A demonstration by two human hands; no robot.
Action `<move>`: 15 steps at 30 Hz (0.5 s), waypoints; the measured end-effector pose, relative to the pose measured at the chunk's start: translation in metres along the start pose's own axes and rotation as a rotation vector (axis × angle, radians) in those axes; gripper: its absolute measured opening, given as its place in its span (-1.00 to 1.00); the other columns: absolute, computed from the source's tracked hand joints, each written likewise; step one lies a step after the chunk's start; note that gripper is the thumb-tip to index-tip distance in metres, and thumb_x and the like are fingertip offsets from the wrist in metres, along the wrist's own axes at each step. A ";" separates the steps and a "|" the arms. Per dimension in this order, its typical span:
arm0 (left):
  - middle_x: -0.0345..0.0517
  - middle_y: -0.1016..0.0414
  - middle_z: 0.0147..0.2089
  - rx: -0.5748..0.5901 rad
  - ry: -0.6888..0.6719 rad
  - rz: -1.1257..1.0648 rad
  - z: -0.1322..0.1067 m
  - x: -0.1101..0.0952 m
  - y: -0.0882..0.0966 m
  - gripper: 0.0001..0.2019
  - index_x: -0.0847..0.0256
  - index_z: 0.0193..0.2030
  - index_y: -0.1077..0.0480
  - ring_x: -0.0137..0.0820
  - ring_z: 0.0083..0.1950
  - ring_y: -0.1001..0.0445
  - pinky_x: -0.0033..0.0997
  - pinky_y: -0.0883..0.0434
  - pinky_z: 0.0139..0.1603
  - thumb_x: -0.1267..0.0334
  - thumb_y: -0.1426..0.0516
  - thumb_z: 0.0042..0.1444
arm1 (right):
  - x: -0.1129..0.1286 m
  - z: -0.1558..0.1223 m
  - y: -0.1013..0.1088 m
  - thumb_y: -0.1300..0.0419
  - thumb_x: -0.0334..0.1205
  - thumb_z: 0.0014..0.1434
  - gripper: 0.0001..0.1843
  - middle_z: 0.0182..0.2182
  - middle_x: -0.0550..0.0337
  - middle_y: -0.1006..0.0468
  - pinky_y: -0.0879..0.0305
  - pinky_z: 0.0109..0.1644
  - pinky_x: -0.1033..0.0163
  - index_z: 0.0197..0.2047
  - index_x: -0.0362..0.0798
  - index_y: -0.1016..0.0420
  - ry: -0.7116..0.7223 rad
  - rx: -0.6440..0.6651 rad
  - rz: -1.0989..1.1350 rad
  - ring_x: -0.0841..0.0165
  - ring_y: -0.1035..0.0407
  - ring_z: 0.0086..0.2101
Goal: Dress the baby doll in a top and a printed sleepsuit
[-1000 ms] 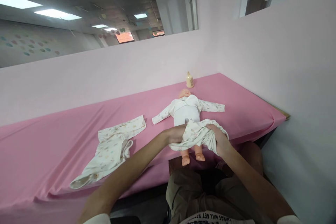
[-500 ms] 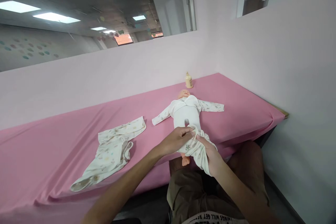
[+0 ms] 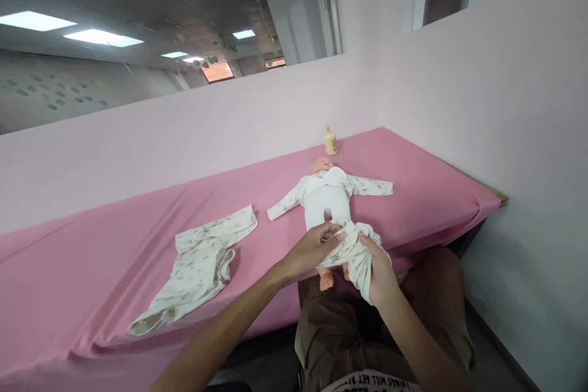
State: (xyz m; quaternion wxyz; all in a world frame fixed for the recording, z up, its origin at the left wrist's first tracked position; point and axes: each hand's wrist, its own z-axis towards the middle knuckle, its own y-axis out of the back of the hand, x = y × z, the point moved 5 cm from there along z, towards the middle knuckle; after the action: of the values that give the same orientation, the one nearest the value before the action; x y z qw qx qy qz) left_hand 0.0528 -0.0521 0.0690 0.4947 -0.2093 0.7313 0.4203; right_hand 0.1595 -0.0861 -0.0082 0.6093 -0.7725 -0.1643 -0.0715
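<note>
garment [image 3: 354, 248] bunched, slanting, lower end toward lap [image 3: 328, 327]

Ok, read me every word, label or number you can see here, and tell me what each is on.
"THINGS WILL GET", then perhaps "BE…": upside down on the shirt; the end is unclear and the line below cut off.
Bottle: label marks too small to read.
Held cloth, doll's sleeves, spread garment: small prints; cannot tell if any are letters.
</note>
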 end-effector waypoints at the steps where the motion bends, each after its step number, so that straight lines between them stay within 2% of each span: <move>1: -0.07 -0.46 -0.13 0.004 0.011 0.015 0.002 0.000 0.001 -0.57 0.23 -0.01 -0.38 -0.36 -0.16 -0.40 -0.41 -0.30 -0.17 -0.08 -0.10 0.18 | 0.000 -0.001 0.002 -0.37 -0.27 -0.03 -0.76 -0.56 0.24 -0.54 -0.29 -0.65 0.33 -0.26 -0.04 -0.47 0.009 -0.041 -0.021 0.38 -0.39 -0.63; 3: -0.05 -0.48 -0.12 0.025 0.014 0.063 0.005 -0.002 0.003 -0.56 0.23 -0.01 -0.39 -0.33 -0.14 -0.41 -0.40 -0.29 -0.17 -0.08 -0.13 0.15 | 0.001 -0.002 0.005 -0.38 -0.27 -0.05 -0.77 -0.55 0.23 -0.55 -0.28 -0.65 0.32 -0.30 -0.05 -0.46 0.023 -0.100 -0.069 0.38 -0.38 -0.63; 5: -0.10 -0.47 -0.21 0.061 -0.005 0.095 0.008 -0.005 0.004 -0.61 0.25 -0.15 -0.43 -0.36 -0.21 -0.39 -0.42 -0.27 -0.22 -0.07 -0.13 0.14 | 0.007 -0.004 0.006 -0.39 -0.26 -0.06 -0.78 -0.54 0.23 -0.55 -0.33 -0.61 0.31 -0.34 -0.06 -0.45 0.069 -0.122 -0.106 0.36 -0.41 -0.60; 8: -0.22 -0.37 -0.37 0.045 -0.015 0.109 0.010 -0.007 0.010 -0.65 0.26 -0.33 -0.39 -0.46 -0.34 -0.28 -0.47 -0.20 -0.32 -0.04 -0.13 0.14 | 0.022 -0.006 0.008 -0.39 -0.31 -0.10 -0.77 -0.47 0.23 -0.58 -0.50 -0.35 0.28 -0.35 -0.05 -0.45 0.234 -0.148 -0.087 0.32 -0.52 -0.38; 10: -0.27 -0.30 -0.43 0.049 0.043 0.081 0.011 -0.004 0.013 -0.67 0.27 -0.39 -0.36 -0.51 -0.40 -0.22 -0.50 -0.15 -0.38 -0.01 -0.16 0.12 | 0.026 -0.006 0.010 -0.39 -0.34 -0.12 -0.74 -0.42 0.25 -0.60 -0.51 -0.25 0.30 -0.33 -0.04 -0.45 0.306 -0.139 -0.066 0.34 -0.53 -0.31; 12: -0.28 -0.30 -0.45 0.097 0.139 -0.036 0.012 0.001 0.012 -0.66 0.27 -0.37 -0.37 -0.54 -0.44 -0.20 -0.51 -0.14 -0.42 -0.01 -0.20 0.09 | 0.023 -0.004 0.012 -0.39 -0.29 -0.10 -0.76 -0.44 0.24 -0.59 -0.48 -0.37 0.30 -0.35 -0.04 -0.44 0.279 -0.094 -0.087 0.38 -0.49 -0.44; 15: -0.22 -0.39 -0.41 0.152 0.242 -0.306 0.018 0.007 0.007 -0.61 0.29 -0.31 -0.39 -0.53 -0.43 -0.30 -0.51 -0.23 -0.40 -0.06 -0.25 0.03 | 0.013 -0.001 0.013 -0.39 -0.20 -0.09 -0.76 -0.54 0.24 -0.54 -0.29 -0.61 0.33 -0.39 -0.05 -0.41 0.208 -0.032 -0.131 0.44 -0.33 -0.64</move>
State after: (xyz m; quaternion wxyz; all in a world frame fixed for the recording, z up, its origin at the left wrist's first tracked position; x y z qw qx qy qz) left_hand 0.0548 -0.0328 0.0626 0.4756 -0.3288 0.7748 0.2556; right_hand 0.1764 -0.0877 -0.0161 0.6048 -0.7580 -0.1494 -0.1934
